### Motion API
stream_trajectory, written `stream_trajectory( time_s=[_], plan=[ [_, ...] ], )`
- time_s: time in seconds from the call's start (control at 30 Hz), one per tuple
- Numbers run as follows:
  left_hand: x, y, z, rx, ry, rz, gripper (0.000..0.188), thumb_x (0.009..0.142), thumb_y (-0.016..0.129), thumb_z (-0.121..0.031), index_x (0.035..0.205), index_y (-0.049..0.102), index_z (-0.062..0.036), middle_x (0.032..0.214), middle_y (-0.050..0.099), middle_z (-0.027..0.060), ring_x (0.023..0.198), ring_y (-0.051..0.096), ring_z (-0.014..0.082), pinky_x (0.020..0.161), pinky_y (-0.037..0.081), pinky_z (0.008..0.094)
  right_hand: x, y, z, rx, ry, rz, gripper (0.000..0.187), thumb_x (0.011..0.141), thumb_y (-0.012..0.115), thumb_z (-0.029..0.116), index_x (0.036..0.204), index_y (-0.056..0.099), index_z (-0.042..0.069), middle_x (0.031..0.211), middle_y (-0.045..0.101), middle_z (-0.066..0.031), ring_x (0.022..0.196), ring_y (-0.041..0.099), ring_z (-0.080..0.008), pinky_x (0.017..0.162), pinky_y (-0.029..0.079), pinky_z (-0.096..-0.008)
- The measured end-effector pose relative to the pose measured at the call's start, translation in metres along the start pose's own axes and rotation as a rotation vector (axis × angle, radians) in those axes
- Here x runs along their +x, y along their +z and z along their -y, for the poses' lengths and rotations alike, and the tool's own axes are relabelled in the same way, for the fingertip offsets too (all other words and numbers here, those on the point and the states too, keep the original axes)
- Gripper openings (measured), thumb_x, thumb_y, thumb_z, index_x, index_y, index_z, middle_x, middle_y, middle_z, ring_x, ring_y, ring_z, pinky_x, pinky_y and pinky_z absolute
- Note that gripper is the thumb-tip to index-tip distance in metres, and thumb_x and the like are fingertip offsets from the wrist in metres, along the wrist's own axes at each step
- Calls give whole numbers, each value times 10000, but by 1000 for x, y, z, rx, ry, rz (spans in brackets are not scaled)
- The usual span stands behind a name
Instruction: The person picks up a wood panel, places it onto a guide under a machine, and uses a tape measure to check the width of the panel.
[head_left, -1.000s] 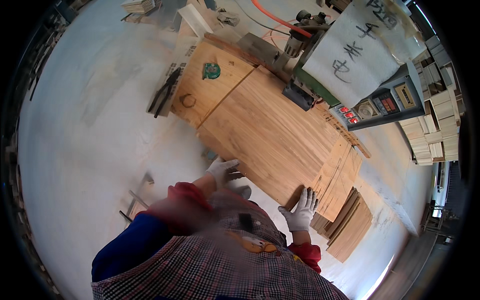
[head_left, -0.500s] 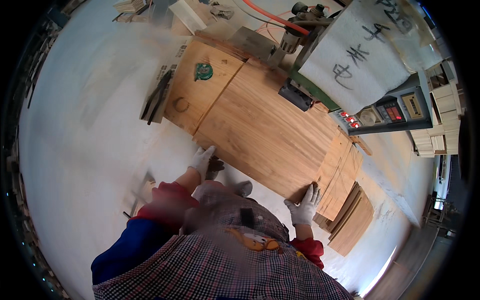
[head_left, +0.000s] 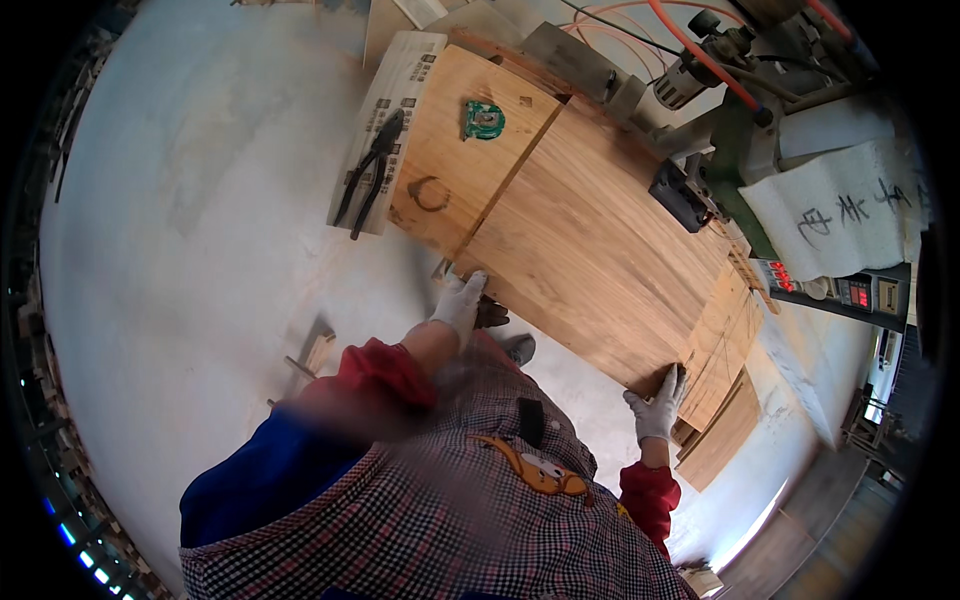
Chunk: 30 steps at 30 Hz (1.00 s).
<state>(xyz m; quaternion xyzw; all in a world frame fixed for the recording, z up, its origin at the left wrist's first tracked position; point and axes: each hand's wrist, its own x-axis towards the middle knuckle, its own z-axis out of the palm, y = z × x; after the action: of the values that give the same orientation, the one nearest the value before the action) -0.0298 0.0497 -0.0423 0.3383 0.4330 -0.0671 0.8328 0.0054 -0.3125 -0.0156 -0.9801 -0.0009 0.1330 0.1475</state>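
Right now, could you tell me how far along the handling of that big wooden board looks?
Done: both gloved hands are on the large board, the left hand at its near edge, the right hand at its near corner. In hand: the board lies flat across the workbench beside the machine. Left: more boards sit stacked by the right hand; whether the large board has been worked cannot be told.

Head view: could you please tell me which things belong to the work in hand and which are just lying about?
In hand:
wooden panel, gripped by left hand and right hand

Lying about:
pliers
green tape measure
stacked boards
white cloth
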Motion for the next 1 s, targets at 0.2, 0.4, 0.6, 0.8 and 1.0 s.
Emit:
stream_trajectory(
  time_s=[0.2, 0.4, 0.6, 0.8, 1.0],
  plan=[
    [2, -1, -4, 7, -30, 16, 264, 906, 445, -289, 1059, 408, -78, 809, 555, 107, 641, 591, 221, 579, 533, 333, 1, 3, -4, 8, -8, 8, 1061, 542, 797, 283, 1376, 181, 57, 1419, 171, -200, 1313, 147, -341, 1068, 171, -385],
    [4, -5, -4, -12, -44, 52, 253, 906, 440, -271, 1058, 422, -70, 818, 556, 102, 648, 584, 209, 581, 533, 327, 1, 2, 2, 70, 33, 41, 1055, 544, 795, 250, 1376, 177, 50, 1419, 174, -192, 1312, 158, -330, 1065, 181, -371],
    [0, -1, -8, -64, -54, 17, 277, 893, 461, -273, 998, 474, -18, 776, 558, 116, 572, 578, 208, 512, 522, 328, 3, 2, 1, 71, 34, 68, 1045, 552, 790, 217, 1376, 172, 44, 1424, 157, -195, 1319, 149, -318, 1070, 170, -359],
    [6, -3, -2, -91, -8, 36, 263, 897, 452, -250, 1006, 485, -13, 748, 565, 121, 559, 583, 218, 510, 527, 335, 4, 0, -1, 75, 25, 87, 1035, 563, 782, 194, 1378, 163, 38, 1428, 134, -199, 1324, 139, -310, 1070, 167, -349],
    [8, -7, -7, -78, -86, 90, 243, 898, 460, -209, 1078, 413, -53, 930, 568, 137, 740, 620, 238, 645, 548, 329, 5, 0, -5, 100, 13, 98, 1035, 566, 779, 175, 1382, 155, 43, 1431, 134, -191, 1323, 144, -305, 1068, 174, -341]
  ],
)
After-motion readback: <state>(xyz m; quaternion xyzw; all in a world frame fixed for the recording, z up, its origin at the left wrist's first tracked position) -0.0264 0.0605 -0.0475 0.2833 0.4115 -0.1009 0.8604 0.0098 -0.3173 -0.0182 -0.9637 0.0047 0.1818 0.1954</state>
